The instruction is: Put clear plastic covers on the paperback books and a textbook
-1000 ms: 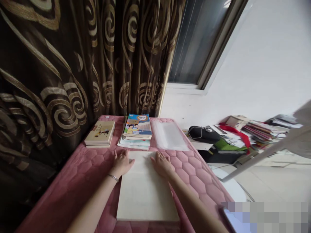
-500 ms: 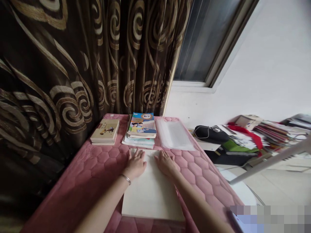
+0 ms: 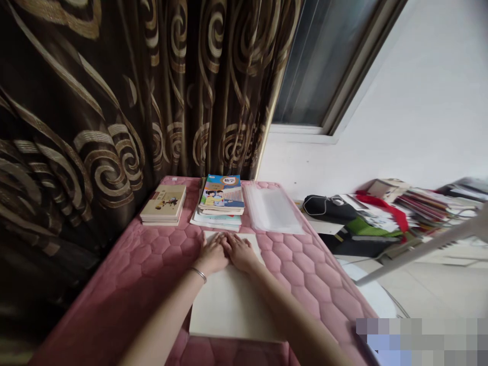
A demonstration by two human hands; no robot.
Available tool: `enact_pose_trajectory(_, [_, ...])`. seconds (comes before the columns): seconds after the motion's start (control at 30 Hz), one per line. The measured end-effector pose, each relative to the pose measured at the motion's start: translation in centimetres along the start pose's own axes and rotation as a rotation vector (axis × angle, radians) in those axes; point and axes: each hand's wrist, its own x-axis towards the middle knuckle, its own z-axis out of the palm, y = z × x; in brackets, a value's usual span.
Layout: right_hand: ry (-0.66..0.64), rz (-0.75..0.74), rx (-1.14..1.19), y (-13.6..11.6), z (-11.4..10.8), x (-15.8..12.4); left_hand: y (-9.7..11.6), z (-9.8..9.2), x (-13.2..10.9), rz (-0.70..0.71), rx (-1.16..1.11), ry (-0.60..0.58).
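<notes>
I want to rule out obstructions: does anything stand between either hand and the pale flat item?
Nothing visible does. The left hand and right hand rest close together on the far part of the pale item. The blue book and clear sheets lie beyond them.

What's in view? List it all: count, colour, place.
Board: 1, cream, under both hands
Book pile: 1, tan, far left
Textbook pile: 1, blue-topped, far middle
Clear sheets: several, whitish, beside textbooks
Quilted cover: 1, pink, underneath
Curtain: 1, brown, left
Window: 1, dark, upper right
Wall: 1, white, right
Bag: 1, black, right
Cloth: 1, red, right
Papers: uncounted, mixed, far right
Pole: 1, grey, right
Floor: 1, pale, lower right
Bracelet: 1, silver, left wrist
Left hand: 1, bare, on board
Right hand: 1, bare, beside left
</notes>
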Motion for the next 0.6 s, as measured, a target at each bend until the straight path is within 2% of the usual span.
enact_pose_trajectory(0.13, [0.031,0.114,-0.036,1.5,-0.2,-0.6,-1.6,-0.5,-0.1,-0.059,0.035,0.056])
enact_pose_trajectory(0.37, [0.086,0.242,-0.109,4.8,-1.4,-2.1,-5.0,-2.0,-1.3,-0.118,0.013,0.029])
enact_pose_trajectory(0.6, [0.1,0.259,-0.082,5.6,-1.1,-1.9,-5.7,-2.1,-1.1,-0.15,0.008,0.03])
